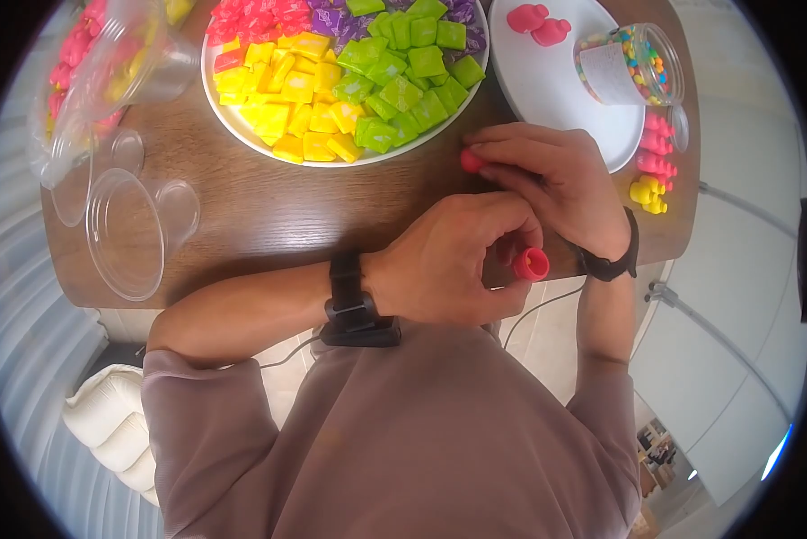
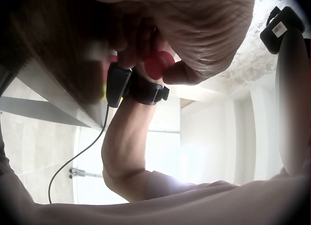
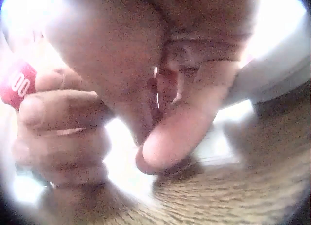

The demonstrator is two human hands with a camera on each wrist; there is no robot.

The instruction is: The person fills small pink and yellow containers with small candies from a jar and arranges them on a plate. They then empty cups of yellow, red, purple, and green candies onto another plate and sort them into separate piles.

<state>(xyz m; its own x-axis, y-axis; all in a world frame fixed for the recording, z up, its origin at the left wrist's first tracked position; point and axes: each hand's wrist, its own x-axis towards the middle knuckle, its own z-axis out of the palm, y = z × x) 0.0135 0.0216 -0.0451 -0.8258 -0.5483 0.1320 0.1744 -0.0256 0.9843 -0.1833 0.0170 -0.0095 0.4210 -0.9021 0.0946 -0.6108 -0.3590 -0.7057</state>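
Note:
My left hand (image 1: 457,260) pinches a small red bottle (image 1: 531,264) between thumb and fingers. Its round open mouth faces the head camera, with something yellowish inside. From the left wrist, the same red bottle (image 2: 158,65) shows by the thumb tip; in the right wrist view, white markings show on the bottle (image 3: 20,84). Over the table, just beyond it, my right hand (image 1: 556,175) pinches a small rounded red piece (image 1: 471,162) at its fingertips; in the right wrist view this piece is hidden behind the fingers. The two hands overlap closely in the head view.
A white plate (image 1: 215,90) bears wrapped red, yellow, green and purple sweets. Another white plate (image 1: 547,81) carries pink bottles (image 1: 550,32) and a jar (image 1: 632,65) of colourful bits. Pink and yellow bottles (image 1: 648,193) line the right edge. Clear plastic cups (image 1: 125,234) lie left.

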